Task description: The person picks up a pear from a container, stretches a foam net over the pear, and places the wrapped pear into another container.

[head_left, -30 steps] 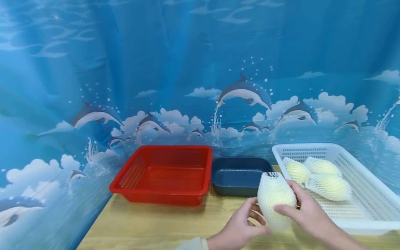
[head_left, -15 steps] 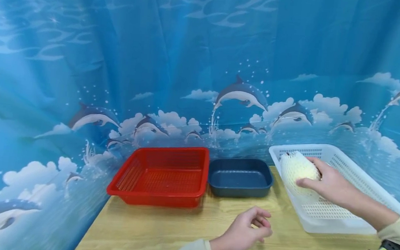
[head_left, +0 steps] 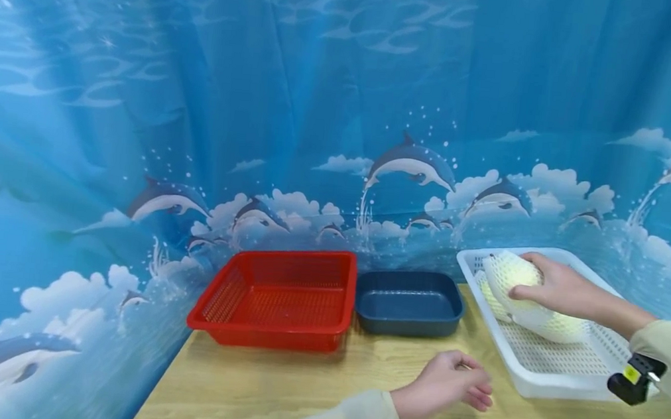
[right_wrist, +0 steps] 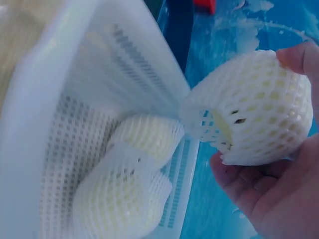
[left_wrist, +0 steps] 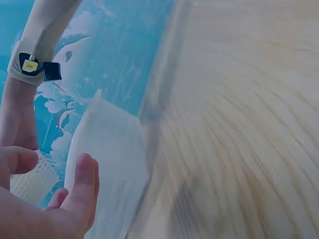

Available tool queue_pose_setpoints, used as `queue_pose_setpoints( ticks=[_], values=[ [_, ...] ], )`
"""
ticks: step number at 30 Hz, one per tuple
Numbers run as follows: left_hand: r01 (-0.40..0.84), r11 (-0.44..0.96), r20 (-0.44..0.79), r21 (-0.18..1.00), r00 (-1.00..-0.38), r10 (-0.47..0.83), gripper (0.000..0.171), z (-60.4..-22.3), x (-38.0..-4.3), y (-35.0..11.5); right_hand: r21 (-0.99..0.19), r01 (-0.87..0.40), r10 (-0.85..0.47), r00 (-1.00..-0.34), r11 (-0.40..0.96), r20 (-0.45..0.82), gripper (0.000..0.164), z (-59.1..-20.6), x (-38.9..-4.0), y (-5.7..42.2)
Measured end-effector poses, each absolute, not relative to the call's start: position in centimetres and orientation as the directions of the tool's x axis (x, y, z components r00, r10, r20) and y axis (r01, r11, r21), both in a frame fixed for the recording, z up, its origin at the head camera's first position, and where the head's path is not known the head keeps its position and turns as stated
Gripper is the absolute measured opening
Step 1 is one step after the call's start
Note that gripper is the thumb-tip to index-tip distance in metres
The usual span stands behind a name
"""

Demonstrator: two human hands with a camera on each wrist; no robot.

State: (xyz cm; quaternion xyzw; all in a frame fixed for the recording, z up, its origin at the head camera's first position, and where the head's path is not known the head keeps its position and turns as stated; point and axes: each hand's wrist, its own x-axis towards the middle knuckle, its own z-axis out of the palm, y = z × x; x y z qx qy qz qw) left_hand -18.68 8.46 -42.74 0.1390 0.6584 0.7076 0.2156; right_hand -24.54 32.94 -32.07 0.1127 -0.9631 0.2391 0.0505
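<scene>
My right hand (head_left: 565, 289) grips a pale yellow fruit in a white foam net (head_left: 509, 274) over the far left part of the white basket (head_left: 536, 380). Seen from the right wrist, thumb and fingers (right_wrist: 244, 191) clasp the netted fruit (right_wrist: 259, 109) from both sides, and the net's loose end hangs open. Other netted fruits (right_wrist: 117, 194) lie in the basket below it. My left hand (head_left: 448, 386) hovers over the table in front of the basket, fingers loosely curled and holding nothing.
A red basket (head_left: 276, 334) stands on the left of the wooden table (head_left: 272, 390). Between it and the white basket sits a dark blue tray (head_left: 409, 326). Behind them hangs a blue curtain (head_left: 321, 102) printed with dolphins.
Both hands were on the netted fruit over the table; the left let go. My right hand carried it right and away, over the white basket. The left hand shifted slightly right.
</scene>
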Motion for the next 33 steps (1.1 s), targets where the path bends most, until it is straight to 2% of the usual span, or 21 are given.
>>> queue_pose_setpoints(
  ticks=[3,8,13,18,22,28,33],
  values=[
    [-0.190,-0.081,-0.125,0.978,-0.857,0.499,0.009,-43.2,-18.9,10.4,-0.408,-0.248,-0.218,-0.969,0.879,0.120,0.092,-32.4,-25.4,33.5],
    [-0.285,-0.139,-0.165,0.949,-0.818,0.551,0.019,-43.9,-19.2,12.7,-0.371,-0.267,-0.278,-0.960,0.889,0.026,0.090,-32.9,-26.8,34.2],
    [-0.273,-0.172,-0.163,0.946,-0.864,0.476,0.023,-44.0,-19.4,14.5,-0.361,-0.262,-0.307,-0.949,0.895,-0.074,0.089,-33.5,-27.8,34.6],
    [-0.260,-0.243,-0.140,0.935,-0.897,0.420,0.016,-44.0,-19.7,15.4,-0.311,-0.255,-0.321,-0.929,0.915,-0.182,0.080,-34.2,-28.5,34.6],
    [-0.274,-0.274,-0.140,0.922,-0.894,0.425,0.013,-43.7,-20.0,15.6,-0.275,-0.255,-0.327,-0.908,0.927,-0.261,0.079,-34.4,-28.9,34.2],
    [-0.270,-0.283,-0.126,0.920,-0.889,0.440,0.010,-43.3,-20.1,15.7,-0.286,-0.187,-0.286,-0.887,0.940,-0.361,0.077,-34.6,-29.2,33.7],
    [-0.258,-0.258,-0.127,0.931,-0.892,0.434,0.009,-43.2,-20.0,15.9,-0.221,-0.190,-0.267,-0.877,0.957,-0.401,0.078,-35.2,-29.5,33.3]
  ],
)
